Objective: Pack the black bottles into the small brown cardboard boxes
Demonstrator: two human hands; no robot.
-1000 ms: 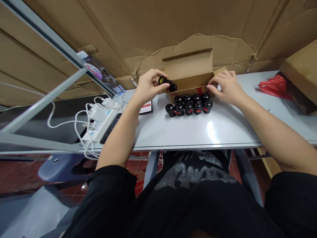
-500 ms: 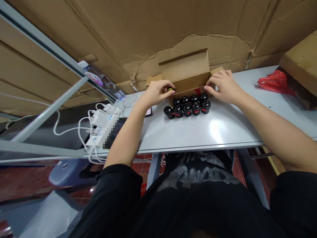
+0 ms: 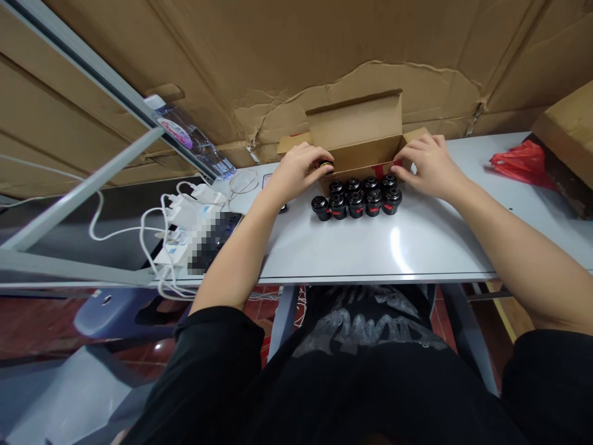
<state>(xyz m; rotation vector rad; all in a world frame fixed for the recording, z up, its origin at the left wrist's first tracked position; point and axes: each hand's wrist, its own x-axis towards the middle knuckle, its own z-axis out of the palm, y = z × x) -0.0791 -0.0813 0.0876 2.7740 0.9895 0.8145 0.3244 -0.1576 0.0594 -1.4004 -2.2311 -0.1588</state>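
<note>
An open cardboard box (image 3: 365, 153) stands at the back of the table, its lid raised against the cardboard behind. At its left end, my left hand (image 3: 301, 172) is closed on a small black round piece (image 3: 326, 164) with a yellow band. My right hand (image 3: 428, 165) pinches the front wall of the box near its right corner, beside a red mark. In front of the box stand several black cylindrical containers (image 3: 356, 205) with ridged tops and red marks, grouped in two rows. What lies inside the box is hidden.
A power strip (image 3: 178, 238) with white cables and a dark device (image 3: 222, 232) lie to the left, near a plastic bottle (image 3: 194, 139). A red plastic bag (image 3: 521, 164) and a brown carton (image 3: 572, 142) sit on the right. The table edge (image 3: 370, 278) runs before me.
The view has shifted slightly, so the box and containers appear a little farther right. Both hands keep their places at the box, the left still holding the black piece.
</note>
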